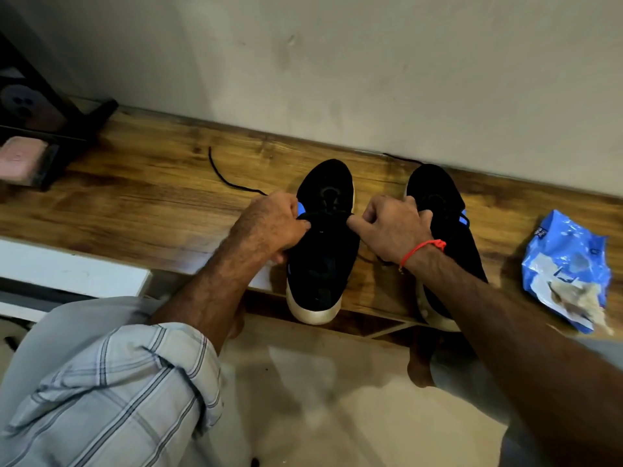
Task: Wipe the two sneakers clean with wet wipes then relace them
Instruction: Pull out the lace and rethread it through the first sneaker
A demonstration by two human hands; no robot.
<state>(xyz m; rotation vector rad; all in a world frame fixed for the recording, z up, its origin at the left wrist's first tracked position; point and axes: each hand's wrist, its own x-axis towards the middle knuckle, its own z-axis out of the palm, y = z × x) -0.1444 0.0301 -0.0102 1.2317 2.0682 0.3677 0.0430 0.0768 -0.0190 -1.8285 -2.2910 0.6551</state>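
Two black sneakers on wooden shelf, centre of frame, toes toward the wall at top, heels at near edge. Left sneaker (322, 251) between both hands; right sneaker (445, 230) just beside it, partly hidden under right forearm.

Left hand (273, 224) at left flank of left sneaker, fingers curled, pinching lace (323, 215) at the eyelet row. Right hand (394, 227) at the opposite flank, fingers curled, gripping the other run of that lace. Lace stretched taut across the tongue, crosswise to the shoe's long axis, which runs bottom to top of frame. Both hands equally near; pull directions opposed, left and right.

Loose lace tail (222, 175) trailing from left hand toward upper left over the shelf (135, 183). Second thin dark strand near the right sneaker's toe at the wall, likely its lace; cannot tell for certain.

Judgement: relacing of left sneaker under way, wiping apparently done. Next crossing needs each end fed toward the heel-side eyelets.

Blue wipes pack (566, 267) at right edge, well apart from both sneakers, crumpled wipe on it. Dark rack with pinkish items upper left. Nothing obstructing the lace path; right forearm covers right sneaker.
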